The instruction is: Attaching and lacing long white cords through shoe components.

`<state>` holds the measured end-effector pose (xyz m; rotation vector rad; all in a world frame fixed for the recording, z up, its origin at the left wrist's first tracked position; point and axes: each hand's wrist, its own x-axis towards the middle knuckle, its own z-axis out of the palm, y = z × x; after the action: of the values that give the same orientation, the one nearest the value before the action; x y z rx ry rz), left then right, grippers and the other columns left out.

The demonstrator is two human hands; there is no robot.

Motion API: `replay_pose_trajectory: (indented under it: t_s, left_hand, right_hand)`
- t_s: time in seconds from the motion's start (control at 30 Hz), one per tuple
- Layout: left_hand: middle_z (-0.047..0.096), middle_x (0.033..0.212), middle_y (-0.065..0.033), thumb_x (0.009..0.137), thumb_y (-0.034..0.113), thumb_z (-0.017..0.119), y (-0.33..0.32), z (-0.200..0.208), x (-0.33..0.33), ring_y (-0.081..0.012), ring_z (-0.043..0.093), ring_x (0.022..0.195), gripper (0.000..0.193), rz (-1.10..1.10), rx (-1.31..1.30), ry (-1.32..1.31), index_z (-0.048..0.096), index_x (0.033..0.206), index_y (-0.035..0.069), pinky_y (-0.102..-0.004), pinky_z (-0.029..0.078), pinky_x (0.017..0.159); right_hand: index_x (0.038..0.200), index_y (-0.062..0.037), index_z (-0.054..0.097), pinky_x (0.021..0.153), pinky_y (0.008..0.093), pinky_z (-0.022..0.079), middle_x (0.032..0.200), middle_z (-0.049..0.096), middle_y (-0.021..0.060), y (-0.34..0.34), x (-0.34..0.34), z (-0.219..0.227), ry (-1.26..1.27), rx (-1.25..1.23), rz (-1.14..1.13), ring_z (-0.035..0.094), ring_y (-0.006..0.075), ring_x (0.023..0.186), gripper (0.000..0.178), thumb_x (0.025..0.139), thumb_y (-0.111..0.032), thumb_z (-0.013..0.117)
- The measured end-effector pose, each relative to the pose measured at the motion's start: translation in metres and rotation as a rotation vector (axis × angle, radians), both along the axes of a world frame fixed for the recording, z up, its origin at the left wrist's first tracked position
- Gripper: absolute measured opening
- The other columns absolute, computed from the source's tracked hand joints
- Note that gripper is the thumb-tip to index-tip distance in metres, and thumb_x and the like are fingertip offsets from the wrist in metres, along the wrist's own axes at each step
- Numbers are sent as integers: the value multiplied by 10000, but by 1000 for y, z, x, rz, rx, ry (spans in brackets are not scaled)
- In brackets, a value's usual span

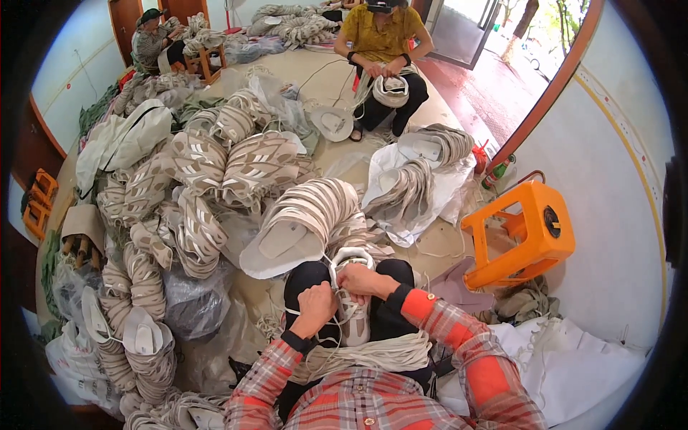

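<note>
Between my knees rests a beige and white shoe upper (355, 322), its padded collar pointing away from me. My left hand (315, 308) is closed beside its left edge, pinching a white shoelace (291, 311) whose end hangs to the left. My right hand (360, 279) lies across the upper's opening, with bent fingers closed on the upper near the eyelets; whether lace is also between those fingers is hidden. Across my lap lies a thick bundle of off-white shoelaces (365, 358). Just beyond my knees is a large nested stack of shoe uppers (308, 215).
Piles of stacked uppers (261, 168) cover the floor to the left, among plastic bags (197, 301). More stacks (408, 190) lie on white sheeting ahead right. An orange stool (527, 226) lies tipped at right. A co-worker (380, 43) handles an upper opposite; another person (152, 43) sits far left.
</note>
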<state>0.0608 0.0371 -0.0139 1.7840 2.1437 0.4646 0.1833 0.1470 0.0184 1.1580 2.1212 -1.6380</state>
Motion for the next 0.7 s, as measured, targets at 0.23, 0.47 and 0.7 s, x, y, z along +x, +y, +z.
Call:
replay_pose_trajectory:
  t_s: [0.23,0.47,0.7]
  left_hand:
    - [614,655,-203,663,142,590,2,9,3,-357,623,632,142,-24,-1,-43,608,700,6,-434,494,570]
    - [620,674,-203,644,148,587,2,24,5,-349,629,644,145,-77,-110,2,637,680,16,-425,500,589]
    - [621,698,-206,674,189,572,15,9,1,-348,628,667,203,-24,-147,-31,642,679,-1,-426,494,609]
  right_hand:
    - [855,5,584,327,262,432,530,577,72,-5,2,-1,61,-36,45,555,144,391,153,767,-58,477]
    - [817,-1,580,328,252,435,513,567,63,-10,4,-17,143,173,83,564,138,399,114,772,-53,489]
    - [800,-6,585,322,243,431,501,563,56,-10,3,-12,150,19,-14,567,134,399,100,765,-56,506]
